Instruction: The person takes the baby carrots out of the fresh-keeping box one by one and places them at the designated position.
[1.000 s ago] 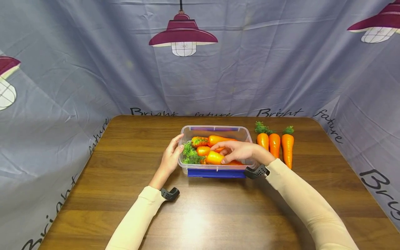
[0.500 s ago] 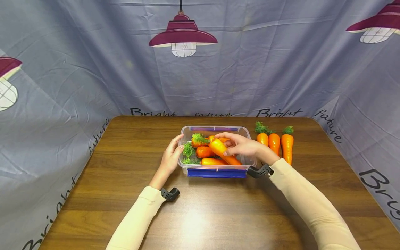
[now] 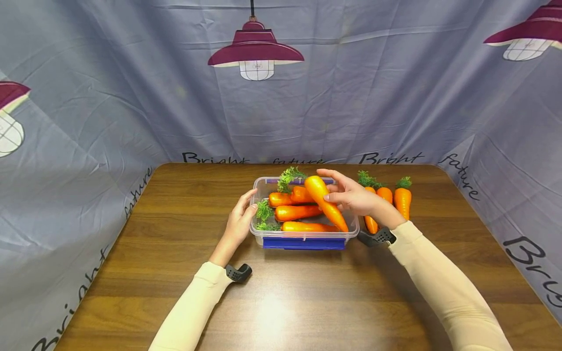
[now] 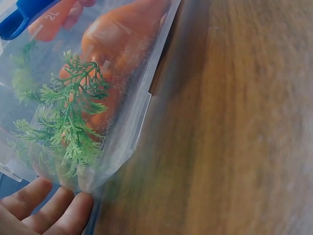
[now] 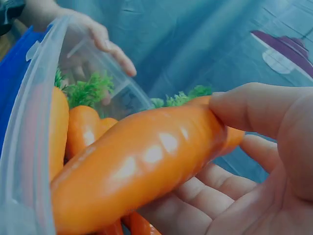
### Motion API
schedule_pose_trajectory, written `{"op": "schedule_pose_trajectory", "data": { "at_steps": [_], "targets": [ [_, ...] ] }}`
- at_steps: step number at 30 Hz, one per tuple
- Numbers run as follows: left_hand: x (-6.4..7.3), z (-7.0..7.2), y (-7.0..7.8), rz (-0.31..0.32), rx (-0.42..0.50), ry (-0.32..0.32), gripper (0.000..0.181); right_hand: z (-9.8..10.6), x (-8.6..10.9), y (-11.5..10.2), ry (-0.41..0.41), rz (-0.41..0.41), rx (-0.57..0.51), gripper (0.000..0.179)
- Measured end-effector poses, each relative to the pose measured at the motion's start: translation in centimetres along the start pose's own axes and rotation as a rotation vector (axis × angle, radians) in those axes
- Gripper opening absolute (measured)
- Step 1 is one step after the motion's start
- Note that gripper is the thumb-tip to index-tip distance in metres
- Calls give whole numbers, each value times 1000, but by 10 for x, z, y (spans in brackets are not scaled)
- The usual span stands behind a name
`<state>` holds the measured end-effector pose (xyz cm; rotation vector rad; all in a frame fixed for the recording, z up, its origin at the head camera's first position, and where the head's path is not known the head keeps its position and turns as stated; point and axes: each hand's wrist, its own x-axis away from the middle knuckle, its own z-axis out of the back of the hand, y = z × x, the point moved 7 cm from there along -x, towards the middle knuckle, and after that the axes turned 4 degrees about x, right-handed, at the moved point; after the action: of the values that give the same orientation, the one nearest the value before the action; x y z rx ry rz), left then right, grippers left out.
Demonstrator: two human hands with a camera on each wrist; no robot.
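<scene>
My right fingers [image 3: 334, 175] pinch a carrot [image 3: 322, 200], slanting over the box [image 3: 304, 242]; my left fingers [image 4: 76, 213], fairly straight, touch its end wall. Below my right fingers lie boxed carrots [image 3: 294, 212]; right of them, three tabletop carrots [image 3: 402, 202].

Head view bright w/ glare on table [image 3: 272, 312] & highlights on carrot [image 5: 139, 169]; wrist views dimmer, hazier.

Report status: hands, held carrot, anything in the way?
Right hand holds carrot, tilted over box. Left hand touches box's left end. Other carrots below; no obstruction seen.
</scene>
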<state>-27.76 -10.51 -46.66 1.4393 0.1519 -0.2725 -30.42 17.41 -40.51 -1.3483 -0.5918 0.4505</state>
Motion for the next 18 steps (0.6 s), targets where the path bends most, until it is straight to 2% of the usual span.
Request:
{"op": "schedule_pose_trajectory", "data": {
  "at_steps": [7,12,18],
  "targets": [
    [1,-1,0,17,-2,4,47,11,10,-6,5,72,-130,75],
    [1,0,2,13,0,8,47,24,19,-8,20,123,-203,66],
    [1,0,0,18,14,3,47,45,38,-4,111,124,-217,59]
  ]
}}
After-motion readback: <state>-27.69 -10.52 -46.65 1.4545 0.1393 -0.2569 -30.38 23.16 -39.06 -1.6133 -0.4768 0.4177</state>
